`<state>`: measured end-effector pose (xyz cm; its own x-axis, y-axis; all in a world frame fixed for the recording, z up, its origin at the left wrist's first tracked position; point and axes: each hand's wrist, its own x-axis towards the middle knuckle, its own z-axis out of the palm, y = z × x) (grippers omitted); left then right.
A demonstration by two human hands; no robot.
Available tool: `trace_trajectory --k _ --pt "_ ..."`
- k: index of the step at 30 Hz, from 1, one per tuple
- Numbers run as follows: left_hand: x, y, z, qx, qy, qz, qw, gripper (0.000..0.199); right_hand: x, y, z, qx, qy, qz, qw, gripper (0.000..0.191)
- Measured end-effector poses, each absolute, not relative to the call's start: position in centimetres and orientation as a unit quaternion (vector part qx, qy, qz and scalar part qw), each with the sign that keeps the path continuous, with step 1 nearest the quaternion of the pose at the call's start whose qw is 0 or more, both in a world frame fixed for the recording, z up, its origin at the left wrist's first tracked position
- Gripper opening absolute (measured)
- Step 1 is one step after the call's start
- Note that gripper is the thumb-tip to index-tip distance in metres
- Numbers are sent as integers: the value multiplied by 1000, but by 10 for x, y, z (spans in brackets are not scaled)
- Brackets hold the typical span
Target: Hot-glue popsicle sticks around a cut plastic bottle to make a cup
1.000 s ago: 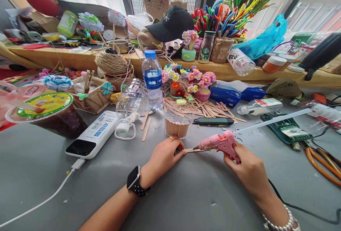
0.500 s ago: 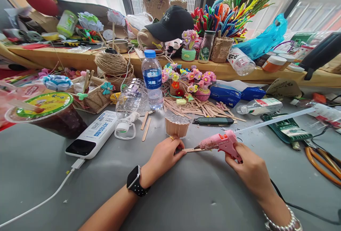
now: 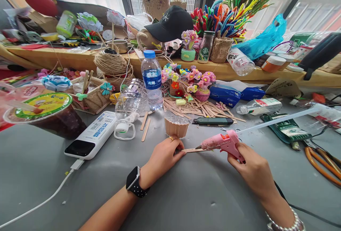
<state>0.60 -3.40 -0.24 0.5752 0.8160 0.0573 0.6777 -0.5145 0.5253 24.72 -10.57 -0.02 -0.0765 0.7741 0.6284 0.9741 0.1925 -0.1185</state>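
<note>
My left hand [image 3: 166,154] pinches one end of a flat wooden craft stick [image 3: 192,150] lying low over the grey table. In my right hand [image 3: 252,165] is a pink hot glue gun [image 3: 220,142], a long clear glue stick [image 3: 279,120] poking out of its back. The gun's nozzle is at the craft stick, to the right of my left fingers. Just beyond my left hand stands a small cup [image 3: 176,128] of clear plastic with wooden sticks around its side. Two loose craft sticks [image 3: 146,130] lie left of the cup.
Behind the cup is a pile of craft sticks [image 3: 207,108] with a dark green cutter [image 3: 213,121] before it. A water bottle [image 3: 152,81] stands there. A white power bank [image 3: 92,135] and drink cup [image 3: 45,117] are left; orange-handled scissors [image 3: 319,161] lie right.
My right hand has shifted slightly to the right with the glue gun, its nozzle sliding along the craft stick. My left hand stays in place.
</note>
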Motion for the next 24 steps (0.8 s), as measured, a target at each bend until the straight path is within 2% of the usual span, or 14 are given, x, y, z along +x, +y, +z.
trace_trajectory --k 24 --pt "6 -34 -4 854 437 165 229 8 252 -108 4 -633 -698 -159 293 10"
